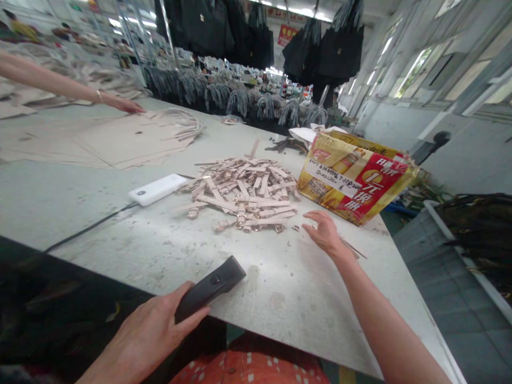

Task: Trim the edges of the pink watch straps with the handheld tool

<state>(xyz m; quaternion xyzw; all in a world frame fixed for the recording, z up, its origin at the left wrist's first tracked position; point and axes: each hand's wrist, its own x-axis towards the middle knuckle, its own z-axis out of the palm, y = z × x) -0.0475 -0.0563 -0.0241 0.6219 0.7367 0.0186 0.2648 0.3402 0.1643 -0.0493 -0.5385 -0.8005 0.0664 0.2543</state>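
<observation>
My left hand is wrapped round a black handheld tool shaped like a hair clipper, with a switch on its side. The tool points away over the table's front edge. My right hand reaches over the tabletop with its thumb and fingers apart, and nothing shows in it. Just left of its fingertips lie a few tiny dark bits. Beyond them spreads a heap of beige straps with metal buckles. Beside my right wrist, a thin dark strip lies on the table, partly hidden.
A yellow and red carton stands right of the heap. A white power bank with a black cable lies left. Another person's arm reaches over flat beige pieces. A grey bin stands off the table's right edge.
</observation>
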